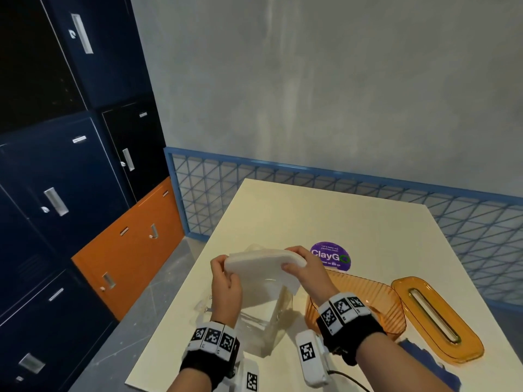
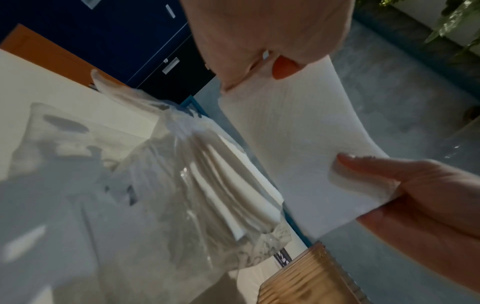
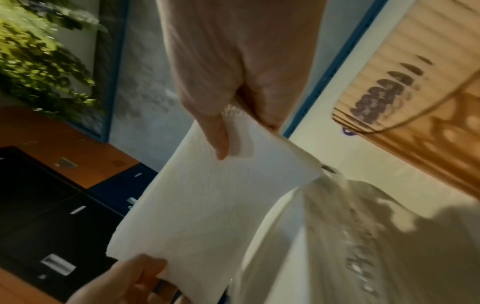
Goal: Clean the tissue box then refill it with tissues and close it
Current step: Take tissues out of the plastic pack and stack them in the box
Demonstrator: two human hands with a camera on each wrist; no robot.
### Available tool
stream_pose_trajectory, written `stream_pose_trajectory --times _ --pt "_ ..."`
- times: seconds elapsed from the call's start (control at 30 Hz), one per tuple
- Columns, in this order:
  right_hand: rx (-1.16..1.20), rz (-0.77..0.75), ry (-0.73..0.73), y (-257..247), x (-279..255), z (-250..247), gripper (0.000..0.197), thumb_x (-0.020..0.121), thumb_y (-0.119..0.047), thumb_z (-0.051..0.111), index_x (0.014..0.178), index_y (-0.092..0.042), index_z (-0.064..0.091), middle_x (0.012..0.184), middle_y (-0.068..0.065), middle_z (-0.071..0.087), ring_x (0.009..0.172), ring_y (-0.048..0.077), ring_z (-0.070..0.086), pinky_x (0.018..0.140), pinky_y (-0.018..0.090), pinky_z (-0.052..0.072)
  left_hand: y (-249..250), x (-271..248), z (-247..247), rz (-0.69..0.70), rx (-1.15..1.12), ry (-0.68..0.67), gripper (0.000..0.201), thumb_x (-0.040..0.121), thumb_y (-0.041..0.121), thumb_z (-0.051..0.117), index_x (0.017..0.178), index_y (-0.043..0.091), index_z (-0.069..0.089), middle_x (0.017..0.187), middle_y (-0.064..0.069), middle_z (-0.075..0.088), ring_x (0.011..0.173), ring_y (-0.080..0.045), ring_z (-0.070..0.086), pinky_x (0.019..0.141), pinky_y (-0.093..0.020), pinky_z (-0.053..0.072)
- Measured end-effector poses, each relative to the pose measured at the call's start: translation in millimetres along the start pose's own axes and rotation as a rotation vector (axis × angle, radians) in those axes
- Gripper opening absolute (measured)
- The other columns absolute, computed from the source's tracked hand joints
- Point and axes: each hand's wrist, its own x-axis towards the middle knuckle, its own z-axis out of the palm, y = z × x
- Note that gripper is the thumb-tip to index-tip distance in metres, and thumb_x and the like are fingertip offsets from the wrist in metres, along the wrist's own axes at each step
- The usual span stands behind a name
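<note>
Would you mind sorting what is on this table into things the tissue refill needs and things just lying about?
Needed:
- tissue stack, held by left hand and right hand
- clear plastic wrapper
- orange tissue box, open
- orange lid, beside it

Lying about:
- purple sticker
- blue cloth

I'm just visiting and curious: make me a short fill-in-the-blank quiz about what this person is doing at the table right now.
1. Both hands, the left hand and the right hand, hold a stack of ____ tissues.
2. The orange tissue box on the table stands ____, with its lid off.
3. The lid lies to the ____ of the box.
4. Under the hands lies a clear ____ bag.

Missing words: white; open; right; plastic
</note>
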Motion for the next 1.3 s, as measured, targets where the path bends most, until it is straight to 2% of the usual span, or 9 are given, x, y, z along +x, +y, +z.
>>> stream_pose_trajectory --times 0.27,0.43,0.53,0.73,0.83,0.93,1.03,1.2,1.3 --pt "0.031 0.175 0.081 32 -2 3 0.035 0.081 0.001 0.062 0.113 -0.010 0.060 0.112 0.016 0.066 0.107 0.032 0.061 0.098 0.049 0.047 -12 5 7 -0.103 0.168 -0.126 0.028 0.092 -0.003 0.037 0.109 0.018 0.030 0.116 -0.020 0.050 0.108 -0.035 0.049 0.090 -0.044 0.045" --pt "-0.012 0.131 0.109 9 -2 -5 0.034 0.089 -0.007 0.058 0.122 -0.009 0.056 0.114 0.008 0.064 0.108 0.027 0.059 0.099 0.045 0.048 10 5 15 -0.050 0.154 -0.114 0.013 0.097 0.004 0.035 0.105 0.014 0.030 0.109 -0.015 0.049 0.102 -0.033 0.049 0.083 -0.038 0.043" --pt "-0.028 0.113 0.159 -8 -5 -41 0.027 0.091 -0.013 0.059 0.118 -0.011 0.057 0.107 0.003 0.062 0.099 0.023 0.059 0.084 0.033 0.051 34 10 31 0.009 0.145 -0.139 0.010 0.098 0.009 0.040 0.108 0.009 0.039 0.103 -0.008 0.051 0.094 -0.025 0.050 0.076 -0.029 0.038" --pt "-0.027 0.345 0.294 10 -33 -138 0.029 0.087 -0.013 0.064 0.112 0.002 0.062 0.106 0.018 0.068 0.095 0.032 0.065 0.083 0.043 0.054 55 12 105 -0.155 0.270 -0.402 0.009 0.093 0.013 0.053 0.093 0.007 0.047 0.097 -0.008 0.053 0.088 -0.020 0.048 0.067 -0.027 0.037" --pt "-0.181 0.468 0.301 31 -48 -161 0.028 0.087 -0.012 0.062 0.109 0.005 0.064 0.101 0.018 0.069 0.087 0.031 0.065 0.072 0.037 0.053 48 3 139 -0.141 0.471 -0.505 0.012 0.090 0.015 0.057 0.083 0.010 0.049 0.105 -0.016 0.061 0.088 -0.021 0.050 0.072 -0.025 0.037" --pt "-0.367 0.556 0.251 45 -50 -161 0.027 0.087 -0.012 0.060 0.107 0.006 0.065 0.102 0.019 0.069 0.090 0.030 0.065 0.076 0.035 0.054 35 -5 157 -0.126 0.689 -0.569 0.019 0.090 0.017 0.056 0.103 0.004 0.059 0.116 -0.013 0.064 0.105 -0.028 0.059 0.085 -0.030 0.045" --pt "-0.608 0.623 0.202 49 -46 -154 0.030 0.087 -0.015 0.059 0.111 0.003 0.063 0.106 0.013 0.067 0.104 0.027 0.064 0.071 0.026 0.046 22 -12 164 -0.043 0.913 -0.614 0.027 0.091 0.018 0.046 0.116 0.013 0.057 0.120 -0.008 0.064 0.114 -0.027 0.057 0.097 -0.036 0.046" --pt "-0.821 0.631 0.172 56 -35 -140 0.025 0.098 -0.012 0.041 0.116 -0.001 0.055 0.138 0.015 0.050 0.128 0.025 0.049 0.104 0.027 0.039 17 -22 169 0.237 1.329 -0.616 0.031 0.093 0.011 0.040 0.122 0.016 0.048 0.123 -0.002 0.058 0.122 -0.023 0.046 0.105 -0.040 0.032" --pt "-0.864 0.655 0.115 60 -30 -131 0.036 0.097 -0.009 0.042 0.130 0.004 0.047 0.134 0.019 0.051 0.126 0.032 0.049 0.101 0.033 0.040 15 -25 168 0.295 1.416 -0.615 0.031 0.091 0.012 0.043 0.122 0.017 0.046 0.124 -0.002 0.056 0.121 -0.023 0.043 0.104 -0.040 0.030"
